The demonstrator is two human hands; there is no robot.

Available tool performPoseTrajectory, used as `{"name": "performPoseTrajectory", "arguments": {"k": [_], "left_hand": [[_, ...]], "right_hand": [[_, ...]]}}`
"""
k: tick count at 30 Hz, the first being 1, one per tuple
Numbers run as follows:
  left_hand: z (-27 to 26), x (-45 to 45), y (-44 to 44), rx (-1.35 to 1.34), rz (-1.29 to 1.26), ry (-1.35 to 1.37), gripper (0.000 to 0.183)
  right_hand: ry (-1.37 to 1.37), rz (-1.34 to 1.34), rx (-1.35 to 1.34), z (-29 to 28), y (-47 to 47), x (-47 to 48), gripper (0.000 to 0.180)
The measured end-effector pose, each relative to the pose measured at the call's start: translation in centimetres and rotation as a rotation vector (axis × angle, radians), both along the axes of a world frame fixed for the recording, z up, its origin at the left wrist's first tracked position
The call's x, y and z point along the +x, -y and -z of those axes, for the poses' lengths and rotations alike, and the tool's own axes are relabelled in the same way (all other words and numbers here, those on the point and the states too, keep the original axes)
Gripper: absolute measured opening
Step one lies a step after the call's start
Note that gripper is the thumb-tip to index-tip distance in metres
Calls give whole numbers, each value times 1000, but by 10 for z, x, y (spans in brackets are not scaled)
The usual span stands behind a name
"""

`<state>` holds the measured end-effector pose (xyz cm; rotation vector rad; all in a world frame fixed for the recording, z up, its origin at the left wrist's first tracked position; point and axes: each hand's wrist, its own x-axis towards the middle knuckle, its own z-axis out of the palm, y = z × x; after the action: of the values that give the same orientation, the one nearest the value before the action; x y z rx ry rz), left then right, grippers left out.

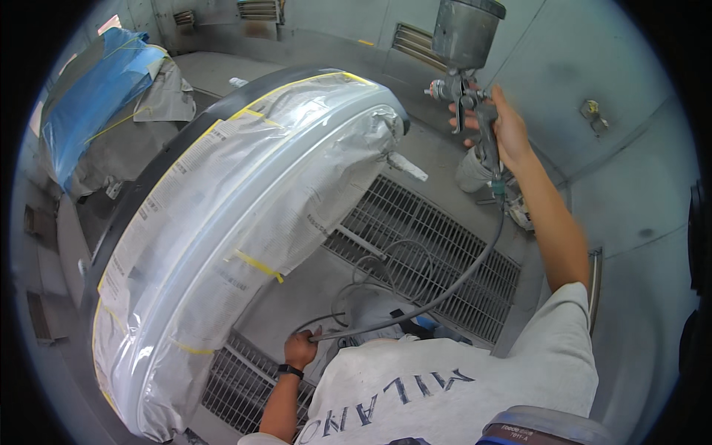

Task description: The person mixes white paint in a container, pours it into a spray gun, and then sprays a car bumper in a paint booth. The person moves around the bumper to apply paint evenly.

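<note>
My right hand (503,125) grips a gravity-feed spray gun (473,100) by its handle, at the upper right. The gun's metal cup (468,36) is on top and its nozzle faces left. A grey air hose (445,297) runs from the handle's base down to my left hand (301,349), which is closed around it and wears a dark band at the wrist. Left of both hands stands a car bumper (222,214), masked with printed paper, clear film and yellow tape, with a pale grey strip bare along its middle. The nozzle is apart from the bumper.
Metal floor grates (439,245) lie below, with hose loops over them. A container (473,169) stands beyond my right hand. At the upper left is another part covered with blue film (105,94) and paper. Booth walls with vents (417,44) stand around. A respirator's rim shows at the bottom right.
</note>
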<state>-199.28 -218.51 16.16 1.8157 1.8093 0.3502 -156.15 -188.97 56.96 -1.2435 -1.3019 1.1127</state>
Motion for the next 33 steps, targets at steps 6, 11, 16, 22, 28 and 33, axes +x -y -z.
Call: {"name": "performPoseTrajectory", "arguments": {"k": [6, 11, 16, 22, 28, 33], "left_hand": [[13, 21, -13, 32, -58, 11, 46], [16, 39, -1, -59, -124, -61, 51], [31, 71, 1, -250, -131, -117, 49], [23, 162, -23, -300, -244, -122, 50], [1, 249, -40, -395, -268, -206, 51], [-16, 271, -33, -401, -338, -217, 48]], "right_hand": [[18, 91, -13, 28, 45, 23, 74], [15, 164, -37, 73, 18, 56, 71], [-104, 92, -109, 125, -32, 105, 67], [-250, -153, -133, 147, -98, 150, 63], [-202, -279, -134, 148, -143, 181, 62], [-206, -340, -124, 136, -162, 186, 61]]}}
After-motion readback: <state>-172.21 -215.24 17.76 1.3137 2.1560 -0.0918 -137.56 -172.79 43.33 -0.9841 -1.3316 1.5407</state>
